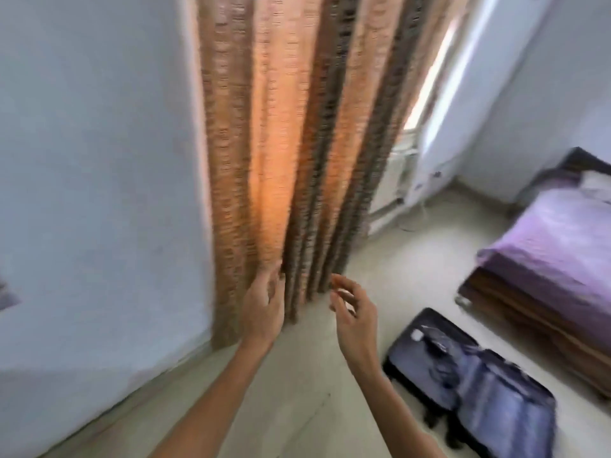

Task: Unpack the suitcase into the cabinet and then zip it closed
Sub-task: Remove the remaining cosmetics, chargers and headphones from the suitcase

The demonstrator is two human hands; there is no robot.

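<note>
Left hand (264,309) loose-fingered and empty, fingertips at the curtain (281,143) edge, contact unclear in the blur; right hand (353,322) half-curled, also empty. Suitcase (472,381) lies unzipped on the floor (297,408) lower right, near the bed (545,259); cabinet not in view. Risk: a foot catching the splayed case or bed-frame edge in that tight gap; open floor sits left of the case.

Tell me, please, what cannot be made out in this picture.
Head view, cabinet: it is not in the frame at all.
Head view, suitcase: it lies open on the floor, but motion blur hides what is inside, and the bottom edge cuts off its near end.
Head view, left hand: blur hides whether its fingertips touch the curtain.
Head view, bed: it is cut off by the right edge.
</note>
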